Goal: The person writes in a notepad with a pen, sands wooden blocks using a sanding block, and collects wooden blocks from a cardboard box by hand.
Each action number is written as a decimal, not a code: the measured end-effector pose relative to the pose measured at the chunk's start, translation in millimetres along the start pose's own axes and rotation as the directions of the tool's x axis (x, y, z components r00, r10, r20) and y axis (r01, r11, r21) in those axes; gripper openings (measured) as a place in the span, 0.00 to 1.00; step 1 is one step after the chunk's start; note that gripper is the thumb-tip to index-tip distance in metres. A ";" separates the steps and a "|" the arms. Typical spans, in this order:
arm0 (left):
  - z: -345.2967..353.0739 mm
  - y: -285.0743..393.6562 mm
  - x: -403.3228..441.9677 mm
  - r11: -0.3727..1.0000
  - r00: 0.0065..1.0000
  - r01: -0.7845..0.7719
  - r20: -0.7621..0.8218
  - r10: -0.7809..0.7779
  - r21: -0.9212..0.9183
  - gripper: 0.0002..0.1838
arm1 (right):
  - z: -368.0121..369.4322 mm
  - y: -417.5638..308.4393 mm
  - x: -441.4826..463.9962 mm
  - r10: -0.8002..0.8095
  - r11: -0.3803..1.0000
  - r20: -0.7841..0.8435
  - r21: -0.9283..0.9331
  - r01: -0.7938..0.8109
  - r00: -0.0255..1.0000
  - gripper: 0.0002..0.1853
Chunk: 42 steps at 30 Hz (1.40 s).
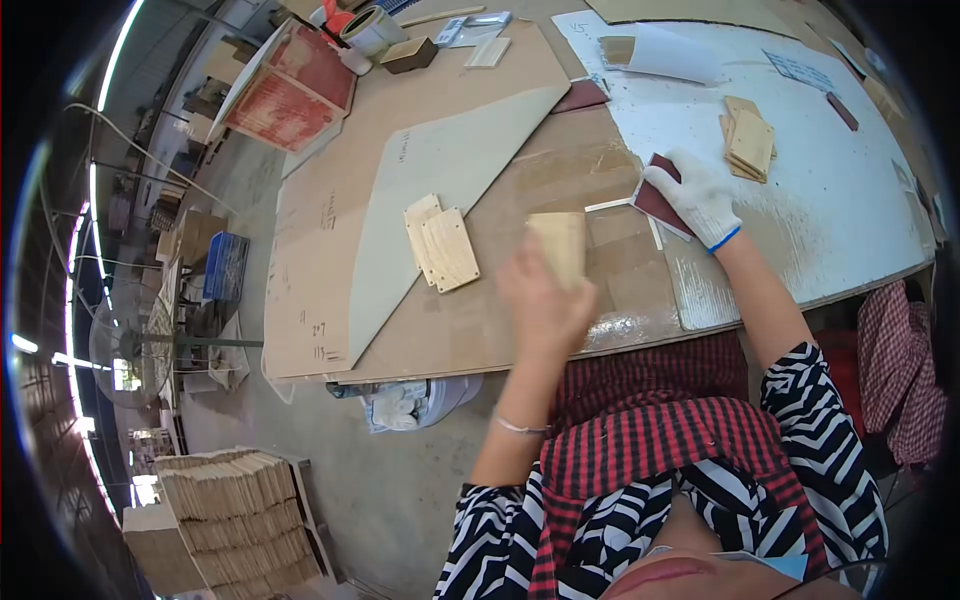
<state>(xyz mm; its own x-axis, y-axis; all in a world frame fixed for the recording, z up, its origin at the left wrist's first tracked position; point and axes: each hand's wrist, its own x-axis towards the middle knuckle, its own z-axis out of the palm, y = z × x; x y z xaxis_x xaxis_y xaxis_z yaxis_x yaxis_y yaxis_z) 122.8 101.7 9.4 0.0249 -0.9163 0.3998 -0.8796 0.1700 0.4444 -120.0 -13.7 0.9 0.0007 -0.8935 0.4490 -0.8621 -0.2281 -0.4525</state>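
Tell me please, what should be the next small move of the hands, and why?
Probably, bring the wooden plate in the bare left hand over to the dark red block: the gloved right hand holds that block, and plate and block are apart.

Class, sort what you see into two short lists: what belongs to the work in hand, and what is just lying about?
Seemingly in use:
left hand, holding a wooden plate
gloved right hand, on a dark red pad
left plate pile
right plate pile

Apparently just lying about:
curled paper
printed sheet
blue crate
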 end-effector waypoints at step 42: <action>18.1 42.0 -30.2 0.973 0.960 -0.223 0.161 0.230 -0.060 0.32 | -34.0 64.1 5.4 0.664 0.505 -0.305 0.856 -0.110 0.682 0.15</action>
<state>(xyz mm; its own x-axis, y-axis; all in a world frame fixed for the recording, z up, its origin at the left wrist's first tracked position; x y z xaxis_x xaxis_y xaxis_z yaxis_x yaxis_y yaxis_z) 76.5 129.9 1.4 -0.2550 -0.8986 0.3571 -0.8330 0.3917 0.3908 -192.5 -20.1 0.6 -0.7268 -0.6434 0.2405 -0.0019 -0.3482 -0.9374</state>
